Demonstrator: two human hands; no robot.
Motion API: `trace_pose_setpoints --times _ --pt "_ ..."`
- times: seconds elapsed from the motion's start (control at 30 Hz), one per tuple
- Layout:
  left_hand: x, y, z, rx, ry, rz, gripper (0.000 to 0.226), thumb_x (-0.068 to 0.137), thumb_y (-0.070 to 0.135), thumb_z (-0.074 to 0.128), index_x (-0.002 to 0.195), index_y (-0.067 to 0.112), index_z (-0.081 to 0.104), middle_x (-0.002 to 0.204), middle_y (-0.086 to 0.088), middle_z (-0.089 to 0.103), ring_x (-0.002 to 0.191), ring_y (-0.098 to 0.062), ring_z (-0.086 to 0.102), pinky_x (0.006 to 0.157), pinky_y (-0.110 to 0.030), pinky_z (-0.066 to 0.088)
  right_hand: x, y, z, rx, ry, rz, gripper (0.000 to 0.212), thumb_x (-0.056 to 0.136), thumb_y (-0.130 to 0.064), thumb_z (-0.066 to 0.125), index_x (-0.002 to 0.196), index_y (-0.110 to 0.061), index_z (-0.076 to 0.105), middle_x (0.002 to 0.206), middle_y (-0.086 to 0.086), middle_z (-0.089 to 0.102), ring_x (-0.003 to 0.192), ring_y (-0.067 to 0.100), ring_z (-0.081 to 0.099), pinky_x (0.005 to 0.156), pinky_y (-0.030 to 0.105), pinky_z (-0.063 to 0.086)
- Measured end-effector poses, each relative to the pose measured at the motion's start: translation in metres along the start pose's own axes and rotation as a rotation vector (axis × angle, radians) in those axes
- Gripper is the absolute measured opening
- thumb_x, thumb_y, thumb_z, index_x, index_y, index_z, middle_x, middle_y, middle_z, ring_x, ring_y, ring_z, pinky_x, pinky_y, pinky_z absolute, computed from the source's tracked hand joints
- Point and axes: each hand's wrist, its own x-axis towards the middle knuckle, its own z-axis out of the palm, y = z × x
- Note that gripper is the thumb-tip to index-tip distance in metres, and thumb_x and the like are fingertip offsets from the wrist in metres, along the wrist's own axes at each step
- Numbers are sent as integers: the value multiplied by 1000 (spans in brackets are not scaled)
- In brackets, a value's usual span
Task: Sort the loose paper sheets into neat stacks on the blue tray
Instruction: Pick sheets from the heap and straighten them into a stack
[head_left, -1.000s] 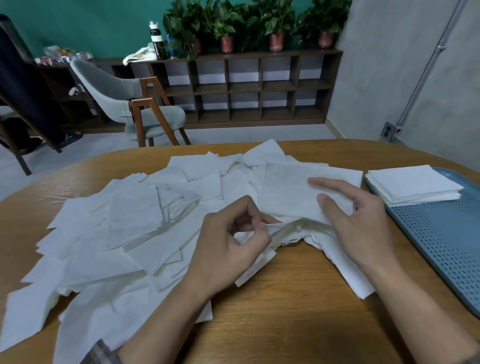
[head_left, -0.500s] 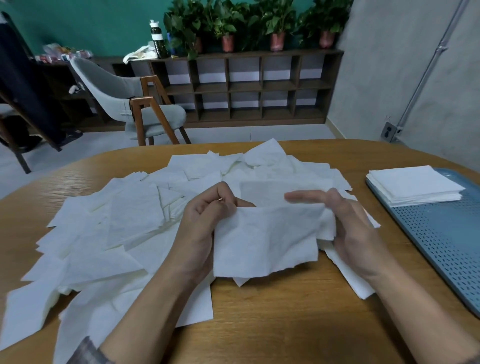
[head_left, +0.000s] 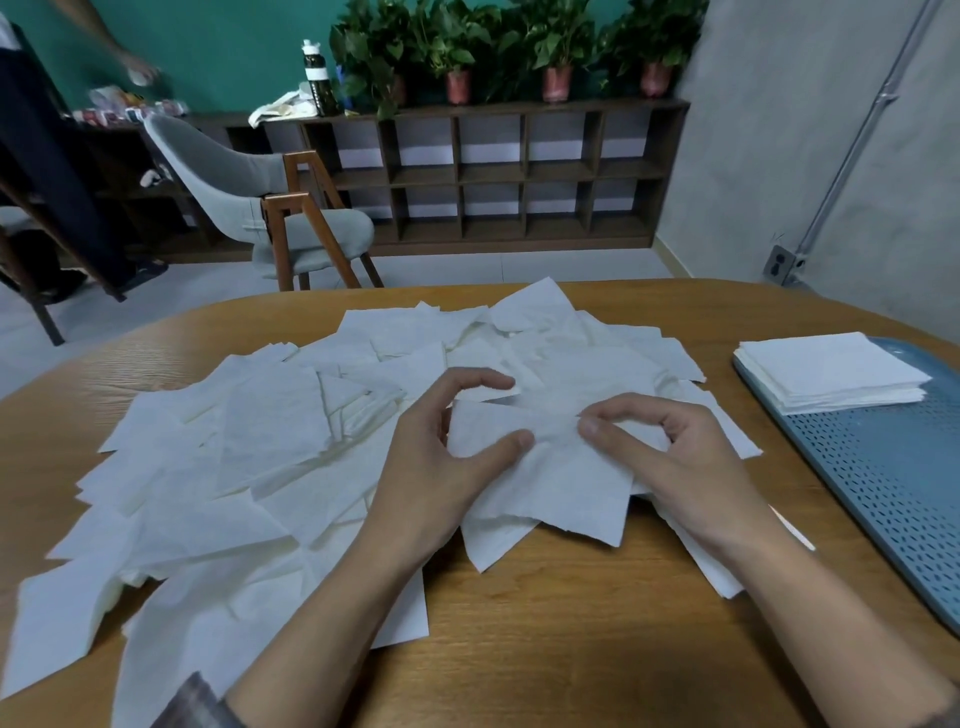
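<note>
Both grips closed on one sheet (head_left: 561, 478): left hand (head_left: 441, 462) and right hand (head_left: 680, 452) pinch it, thumbs on top. Raised a moment ago, it's now down on the pile (head_left: 234, 467), mid-counter (head_left: 571, 649).

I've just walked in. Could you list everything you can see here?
table: one, brown wood, foreground
loose sheets: many, white, scattered across table
held sheet: one, white, front centre
tray: one, blue, table's right edge
stack: one, white, tray's far end
chair: one, grey, behind table
shelf unit: one, dark, back wall
potted plants: several, green, atop shelf unit
bottle: one, dark, atop shelf unit
left hand: one, holds held sheet's left side
right hand: one, pinches its right side
</note>
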Motion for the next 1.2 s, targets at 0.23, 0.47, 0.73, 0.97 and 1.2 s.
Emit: trace_pose_setpoints --times 0.23,0.47,0.73,0.97,1.2 --pt "-1 -3 8 -178 154 -75 30 87 19 86 112 31 73 112 15 75 105 -7 72 89 -35 62 -6 -5 5 64 -84 -50 46 84 -33 77 129 -36 67 125 -21 72 117 -1 66 91 20 54" --pt "-3 -3 18 -85 160 -49 32 85 22 88 111 33 72 115 15 74 112 -9 68 99 -46 57 -5 -3 7 -6 -55 -94 62 90 -29 76 142 -52 50 133 -45 53 122 -22 49 91 -2 40" --pt "-4 -8 19 28 171 -7 35 84 26 89 110 37 68 104 15 73 99 -9 69 85 -35 58 0 5 5 -60 6 -103 61 95 -31 75 140 -61 47 147 -41 44 145 -3 39 122 41 38" --pt "-1 4 7 -175 3 -154 62 79 40 87 132 46 58 120 9 73 106 -8 74 85 -28 62 1 2 -2 427 -43 -112 71 85 -13 75 143 -45 51 143 -3 63 130 23 64 93 37 60" --pt "-1 -2 6 -80 71 -59 49 92 20 81 130 42 58 107 3 79 87 -18 79 70 -32 62 0 1 -7 157 -102 -125 44 87 -28 79 129 -37 67 136 -14 65 129 9 60 98 25 53"
